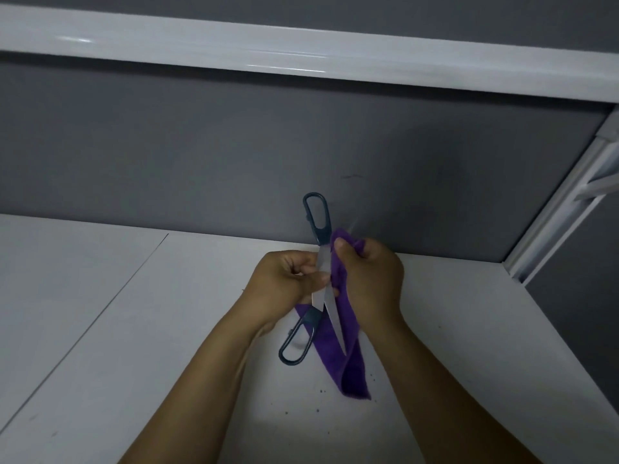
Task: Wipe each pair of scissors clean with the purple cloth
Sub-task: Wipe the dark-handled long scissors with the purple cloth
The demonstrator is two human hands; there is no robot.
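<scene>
One pair of scissors (331,313) with dark blue-grey handles is held wide open above the white table (134,329). One handle loop points up toward the wall, the other hangs down at the lower left, and a bare blade points downward. My left hand (284,279) pinches a blade near the pivot. My right hand (371,279) grips the purple cloth (348,363), bunched against the upper blade. The cloth's loose end hangs down behind the lower blade to the table.
A grey partition wall (234,145) with a white rail (301,55) runs behind the table. A second grey panel with a white frame (552,212) closes the right side. Small dark specks (321,391) lie on the table near the cloth's tip.
</scene>
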